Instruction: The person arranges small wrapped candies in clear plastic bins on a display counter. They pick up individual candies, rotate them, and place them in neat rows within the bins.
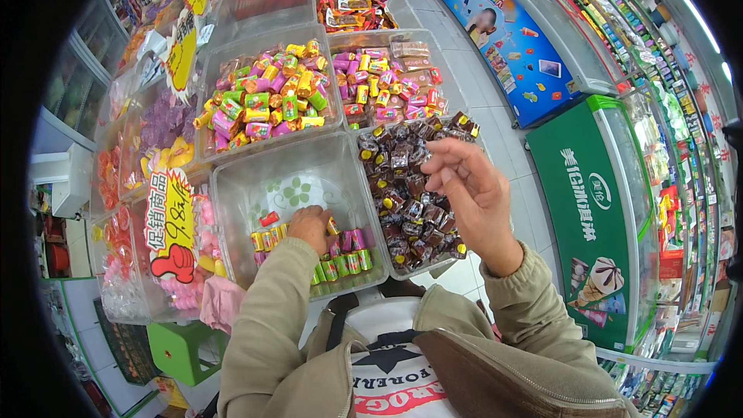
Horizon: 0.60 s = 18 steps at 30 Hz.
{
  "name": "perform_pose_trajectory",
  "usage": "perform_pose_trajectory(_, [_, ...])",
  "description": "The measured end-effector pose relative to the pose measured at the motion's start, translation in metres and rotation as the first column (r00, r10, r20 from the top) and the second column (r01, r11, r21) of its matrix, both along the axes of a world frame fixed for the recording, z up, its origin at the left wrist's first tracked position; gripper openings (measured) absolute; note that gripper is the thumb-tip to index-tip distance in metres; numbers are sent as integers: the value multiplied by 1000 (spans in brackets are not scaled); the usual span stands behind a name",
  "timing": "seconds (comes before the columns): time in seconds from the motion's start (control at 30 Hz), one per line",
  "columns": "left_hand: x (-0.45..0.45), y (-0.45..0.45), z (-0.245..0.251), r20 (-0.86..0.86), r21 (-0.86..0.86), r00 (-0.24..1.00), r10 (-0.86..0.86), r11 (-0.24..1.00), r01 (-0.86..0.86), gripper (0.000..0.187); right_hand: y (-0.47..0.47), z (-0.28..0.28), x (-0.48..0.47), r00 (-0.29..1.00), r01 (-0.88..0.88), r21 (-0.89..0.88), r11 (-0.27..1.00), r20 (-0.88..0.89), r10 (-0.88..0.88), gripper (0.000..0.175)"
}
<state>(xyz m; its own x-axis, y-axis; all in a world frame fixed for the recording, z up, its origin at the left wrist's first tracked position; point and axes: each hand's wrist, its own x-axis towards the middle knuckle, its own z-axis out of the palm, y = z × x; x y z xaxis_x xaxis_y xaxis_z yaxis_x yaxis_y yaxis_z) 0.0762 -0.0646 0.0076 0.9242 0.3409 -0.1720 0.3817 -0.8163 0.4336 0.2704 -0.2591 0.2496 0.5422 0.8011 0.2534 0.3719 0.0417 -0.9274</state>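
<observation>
My left hand (312, 229) reaches palm down into a clear plastic bin (232, 186) with a flower pattern showing on its bottom. Its fingers are among small wrapped candies, and what they touch is partly hidden. Along the near side stand rows of green candies (342, 265), with yellow candies (269, 239) left of the hand and purple candies (353, 239) to its right. One red candy (269, 219) lies apart on its side. Over a bin of dark brown wrapped candies (406, 200), my right hand (473, 194) is raised with fingers loosely bent and nothing visible in them.
Beyond stand heaped bins of mixed yellow, green and purple candies (273, 90) and packaged sweets (389, 78). A promotional sign (169, 223) rises at the left, near a pink cloth (219, 303) and a green stool (183, 351). Freezers, one green (580, 209), one blue (505, 29), line the right.
</observation>
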Motion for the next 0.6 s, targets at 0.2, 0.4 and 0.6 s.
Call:
perform_pose_trajectory(0.2, [-6, -6, -11, 110, 132, 990, -87, 989, 73, 51, -7, 3, 40, 999, 52, 44, 998, 10, -53, 32])
perform_pose_trajectory(0.4, [-4, -16, -4, -26, 41, 1000, -5, 999, 6, 54, 17, 20, 121, 984, -72, -131, 989, 150, 91, 35])
perform_pose_trajectory(0.6, [-6, -23, -2, -18, 78, 996, 93, 993, -91, 58, 109, -37, 202, 583, -85, -445, 892, 703, 406, 41])
